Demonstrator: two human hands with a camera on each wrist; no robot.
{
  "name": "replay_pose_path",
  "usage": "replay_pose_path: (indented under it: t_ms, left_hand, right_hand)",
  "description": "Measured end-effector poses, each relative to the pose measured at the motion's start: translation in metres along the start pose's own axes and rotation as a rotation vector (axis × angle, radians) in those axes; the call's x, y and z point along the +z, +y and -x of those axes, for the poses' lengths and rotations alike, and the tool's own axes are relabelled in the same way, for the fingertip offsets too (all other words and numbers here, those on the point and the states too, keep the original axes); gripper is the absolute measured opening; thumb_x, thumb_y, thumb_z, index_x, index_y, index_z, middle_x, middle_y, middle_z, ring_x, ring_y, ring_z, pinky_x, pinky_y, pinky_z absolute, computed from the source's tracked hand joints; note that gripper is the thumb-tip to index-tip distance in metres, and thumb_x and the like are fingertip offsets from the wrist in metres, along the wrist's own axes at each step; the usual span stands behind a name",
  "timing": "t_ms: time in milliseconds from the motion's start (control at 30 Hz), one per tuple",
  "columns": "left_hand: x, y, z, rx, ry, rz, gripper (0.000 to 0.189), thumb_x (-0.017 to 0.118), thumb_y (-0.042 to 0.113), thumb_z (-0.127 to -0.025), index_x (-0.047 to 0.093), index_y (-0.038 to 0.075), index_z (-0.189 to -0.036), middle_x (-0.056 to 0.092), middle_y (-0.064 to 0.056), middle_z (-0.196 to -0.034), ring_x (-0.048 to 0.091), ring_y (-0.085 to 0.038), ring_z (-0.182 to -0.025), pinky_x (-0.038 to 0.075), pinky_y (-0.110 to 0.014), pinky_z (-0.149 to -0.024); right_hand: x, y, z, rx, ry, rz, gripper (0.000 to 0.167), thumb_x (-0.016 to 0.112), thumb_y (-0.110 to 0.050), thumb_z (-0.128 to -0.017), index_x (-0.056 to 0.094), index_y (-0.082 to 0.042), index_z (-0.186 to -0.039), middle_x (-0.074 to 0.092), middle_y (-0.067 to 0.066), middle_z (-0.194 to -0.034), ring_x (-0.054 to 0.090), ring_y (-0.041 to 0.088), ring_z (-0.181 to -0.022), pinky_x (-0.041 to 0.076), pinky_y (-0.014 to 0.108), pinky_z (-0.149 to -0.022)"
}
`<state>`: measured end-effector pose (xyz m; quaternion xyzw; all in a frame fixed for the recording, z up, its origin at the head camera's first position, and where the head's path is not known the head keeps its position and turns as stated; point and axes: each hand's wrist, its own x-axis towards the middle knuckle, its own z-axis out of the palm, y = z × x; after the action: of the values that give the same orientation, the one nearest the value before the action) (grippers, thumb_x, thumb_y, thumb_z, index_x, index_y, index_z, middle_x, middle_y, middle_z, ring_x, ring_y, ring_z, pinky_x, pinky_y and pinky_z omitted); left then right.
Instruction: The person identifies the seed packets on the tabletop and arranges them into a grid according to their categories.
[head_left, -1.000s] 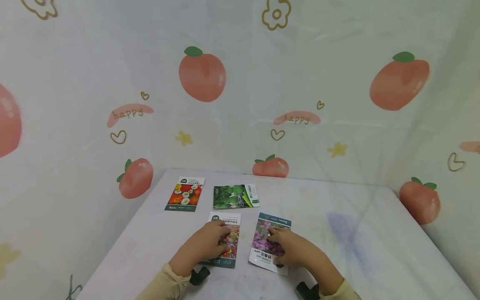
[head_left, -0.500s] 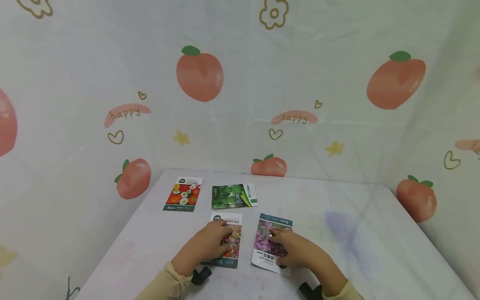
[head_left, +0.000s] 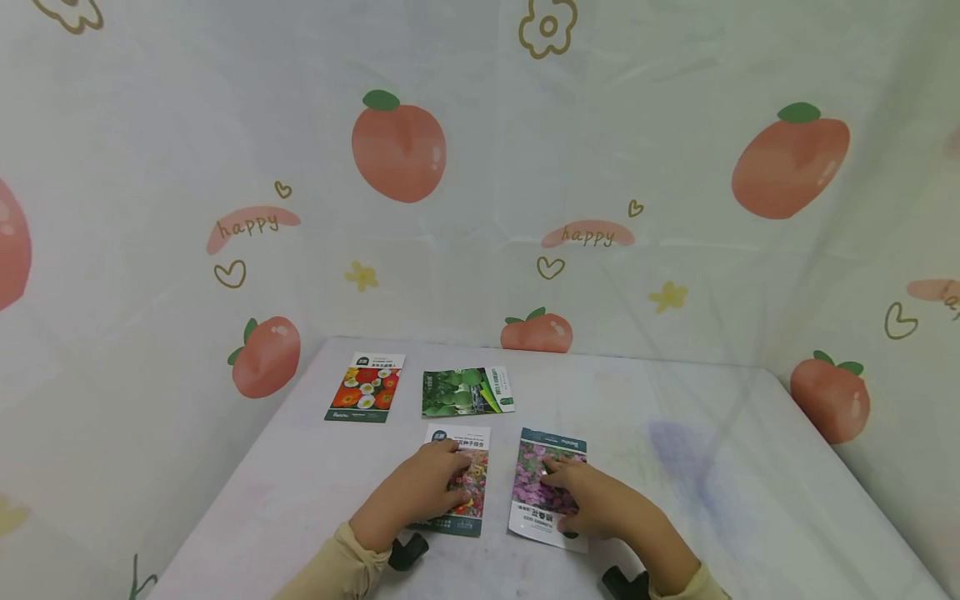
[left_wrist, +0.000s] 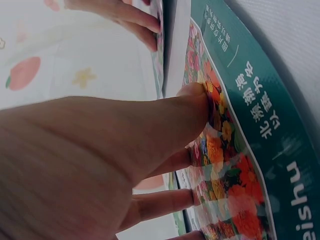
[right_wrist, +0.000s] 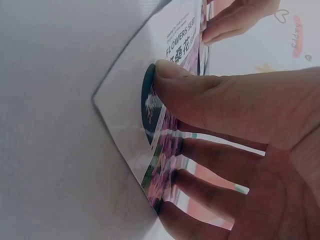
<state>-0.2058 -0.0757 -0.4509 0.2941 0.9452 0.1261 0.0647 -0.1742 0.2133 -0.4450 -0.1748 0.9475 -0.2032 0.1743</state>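
Note:
My left hand (head_left: 416, 487) rests on a seed packet (head_left: 474, 482) printed with mixed red and orange flowers. Its thumb (left_wrist: 185, 112) and fingertips press on the picture, spread rather than curled round the edges. To the right, my right hand (head_left: 600, 500) touches a second seed packet (head_left: 528, 475) with purple-pink flowers, lying upside down to the head view. There the thumb (right_wrist: 200, 95) sits at the dark green oval logo and the other fingertips touch the flower print. Both packets lie on the white table.
Behind the hands lie a seed packet with red and white flowers (head_left: 365, 389) and a green packet turned sideways (head_left: 457, 392). A white curtain (head_left: 480, 167) with printed peaches hangs at the table's back edge. The table (head_left: 630, 467) has a faint blue stain at right.
Both hands and the packets under them have shifted slightly to the right. The two packets at the back stay put on the table, while the head view has moved a little.

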Motion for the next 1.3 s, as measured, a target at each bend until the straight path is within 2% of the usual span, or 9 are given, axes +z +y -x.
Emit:
replay_pose_path:
  t_ms: [333, 467, 733, 1000, 1300]
  left_hand:
    - [0.002, 0.004, -0.002, 0.017, 0.023, -0.03, 0.049, 0.082, 0.038, -0.094, 0.074, 0.009, -0.133, 0.067, -0.018, -0.14, 0.064, -0.036, -0.131, 0.054, -0.053, -0.11]
    - [0.004, 0.005, -0.004, 0.013, 0.027, -0.035, 0.049, 0.082, 0.039, -0.094, 0.074, 0.011, -0.133, 0.068, -0.016, -0.138, 0.064, -0.036, -0.128, 0.056, -0.053, -0.107]
    - [0.006, 0.008, -0.006, 0.015, 0.047, -0.042, 0.045, 0.084, 0.04, -0.092, 0.076, 0.014, -0.128, 0.07, -0.012, -0.13, 0.066, -0.034, -0.114, 0.061, -0.053, -0.091]
    - [0.007, 0.015, -0.005, 0.008, 0.041, -0.063, 0.046, 0.084, 0.044, -0.09, 0.077, 0.017, -0.127, 0.07, -0.009, -0.128, 0.065, -0.032, -0.109, 0.062, -0.051, -0.083]
    - [0.007, 0.022, -0.008, 0.029, 0.036, -0.089, 0.045, 0.083, 0.048, -0.09, 0.078, 0.02, -0.125, 0.07, -0.005, -0.121, 0.063, -0.026, -0.099, 0.06, -0.046, -0.073]
  right_hand:
    - [-0.001, 0.004, 0.006, -0.032, 0.01, 0.004, 0.06, 0.089, -0.012, -0.085, 0.068, -0.005, -0.14, 0.049, 0.014, -0.164, 0.042, 0.042, -0.154, 0.038, 0.063, -0.122]
    - [-0.001, 0.005, 0.007, -0.008, 0.009, 0.007, 0.059, 0.09, -0.014, -0.084, 0.069, -0.006, -0.139, 0.05, 0.013, -0.164, 0.044, 0.041, -0.153, 0.038, 0.062, -0.122]
    - [0.0, 0.009, 0.009, 0.007, 0.0, -0.006, 0.058, 0.09, -0.012, -0.084, 0.07, -0.007, -0.139, 0.049, 0.013, -0.164, 0.044, 0.042, -0.153, 0.037, 0.063, -0.122]
    - [0.002, 0.013, 0.012, -0.01, 0.009, -0.012, 0.057, 0.089, -0.01, -0.083, 0.071, -0.006, -0.137, 0.05, 0.013, -0.164, 0.044, 0.042, -0.152, 0.038, 0.063, -0.122]
    - [-0.001, 0.012, 0.014, 0.006, 0.001, -0.024, 0.057, 0.089, -0.009, -0.083, 0.071, -0.007, -0.138, 0.049, 0.012, -0.165, 0.043, 0.044, -0.153, 0.037, 0.065, -0.122]
